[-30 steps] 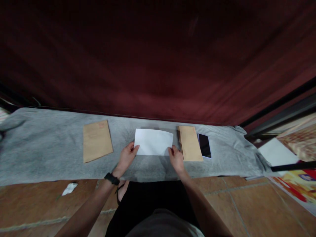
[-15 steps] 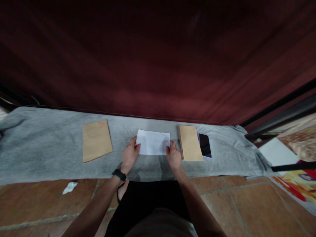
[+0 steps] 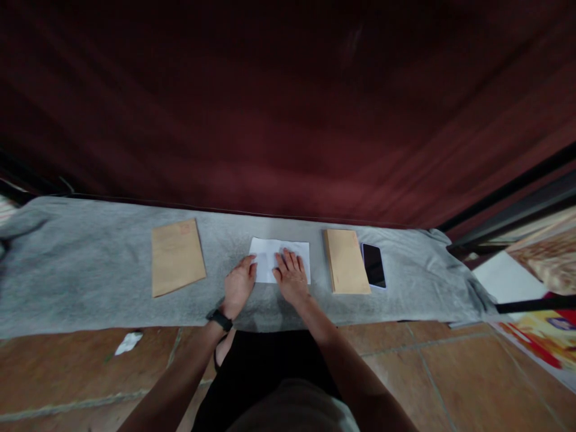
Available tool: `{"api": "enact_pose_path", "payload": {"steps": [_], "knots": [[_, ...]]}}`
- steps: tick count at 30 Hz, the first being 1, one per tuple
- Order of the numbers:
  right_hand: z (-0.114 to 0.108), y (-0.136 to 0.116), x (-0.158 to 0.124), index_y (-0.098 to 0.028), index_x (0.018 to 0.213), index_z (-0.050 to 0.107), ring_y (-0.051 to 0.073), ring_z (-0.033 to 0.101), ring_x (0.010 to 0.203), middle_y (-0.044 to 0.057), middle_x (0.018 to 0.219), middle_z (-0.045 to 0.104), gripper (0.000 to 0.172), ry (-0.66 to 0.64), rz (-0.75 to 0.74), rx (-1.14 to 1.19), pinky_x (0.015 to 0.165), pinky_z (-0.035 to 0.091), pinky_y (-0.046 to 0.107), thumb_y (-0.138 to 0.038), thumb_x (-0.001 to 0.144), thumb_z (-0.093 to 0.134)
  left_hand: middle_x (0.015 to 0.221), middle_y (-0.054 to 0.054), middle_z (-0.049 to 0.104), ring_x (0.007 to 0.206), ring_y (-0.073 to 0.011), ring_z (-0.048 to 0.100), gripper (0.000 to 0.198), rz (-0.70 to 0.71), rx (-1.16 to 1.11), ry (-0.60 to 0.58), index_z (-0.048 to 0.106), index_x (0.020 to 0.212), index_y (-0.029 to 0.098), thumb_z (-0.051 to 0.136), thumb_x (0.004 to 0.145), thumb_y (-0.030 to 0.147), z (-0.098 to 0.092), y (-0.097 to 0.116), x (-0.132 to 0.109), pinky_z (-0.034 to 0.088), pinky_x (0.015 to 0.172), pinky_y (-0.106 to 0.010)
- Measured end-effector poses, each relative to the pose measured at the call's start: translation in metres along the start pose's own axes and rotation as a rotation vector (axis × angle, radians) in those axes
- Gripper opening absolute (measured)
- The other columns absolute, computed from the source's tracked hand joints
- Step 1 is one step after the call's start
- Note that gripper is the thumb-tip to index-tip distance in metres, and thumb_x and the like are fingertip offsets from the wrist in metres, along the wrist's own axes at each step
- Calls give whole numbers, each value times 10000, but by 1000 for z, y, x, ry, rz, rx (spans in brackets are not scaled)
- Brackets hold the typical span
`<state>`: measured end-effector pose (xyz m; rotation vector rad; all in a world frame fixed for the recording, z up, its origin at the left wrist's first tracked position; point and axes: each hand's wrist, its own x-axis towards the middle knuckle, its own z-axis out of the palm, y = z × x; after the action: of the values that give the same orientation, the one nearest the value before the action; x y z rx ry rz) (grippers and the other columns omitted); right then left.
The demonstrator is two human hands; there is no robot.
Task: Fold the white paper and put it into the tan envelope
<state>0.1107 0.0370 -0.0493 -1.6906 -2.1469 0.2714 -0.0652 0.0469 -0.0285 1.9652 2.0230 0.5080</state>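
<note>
On grey cloth [image 3: 103, 270], white paper [image 3: 266, 255], right hand [image 3: 292, 278] spread flat upon it, left hand [image 3: 240, 282] at its edge, grip unclear

Both forearms [image 3: 180, 373] are slanting inward. The left hand [image 3: 239, 283] is resting with bent fingers [image 3: 246, 262], while the right hand [image 3: 292, 278] is lying palm-down, fingers spread.

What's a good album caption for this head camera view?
Left hand at its left edge, right hand spread on top, a white paper lies between brown envelopes on grey cloth.
</note>
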Motion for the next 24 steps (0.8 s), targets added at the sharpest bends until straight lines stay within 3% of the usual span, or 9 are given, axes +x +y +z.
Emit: {"api": "enact_pose_path", "payload": {"steps": [5,9,13,17,24], "knots": [[5,2,-2,-248,1538,393,314,269,1511,109,1643,284,535,9,50,-59,1220,198,570,-398,1030,477,1187,-155,689,918,-254,696,406,45,136,13,584,1335,166,353,1020,279,-3,4,-5,526,821,-357],[4,1,-2,-244,1553,364,314,246,1520,110,1657,231,538,-48,62,-118,1218,181,565,-414,1045,419,1343,-210,595,1229,-321,573,433,209,216,134,577,1357,128,355,991,195,5,18,-3,442,1033,-477],[4,2,-1,-200,1562,340,300,224,1529,99,1654,234,527,-96,50,-166,1228,153,538,-276,1043,373,1543,-152,457,1457,-287,365,472,429,127,55,518,1436,134,361,1015,280,28,42,8,304,1191,-476],[8,7,-1,-158,1557,345,280,275,1512,94,1633,292,531,-69,40,-176,1232,174,499,-196,1028,348,1568,-119,437,1485,-254,333,541,393,115,-17,479,1477,128,292,1042,390,42,51,19,242,1230,-460],[10,24,3,-194,1537,396,264,364,1469,113,1604,358,487,89,115,-198,1200,258,484,-282,1062,337,1609,-83,363,1522,-249,252,561,319,208,0,417,1528,152,258,1042,383,39,29,27,153,1255,-457]]}}
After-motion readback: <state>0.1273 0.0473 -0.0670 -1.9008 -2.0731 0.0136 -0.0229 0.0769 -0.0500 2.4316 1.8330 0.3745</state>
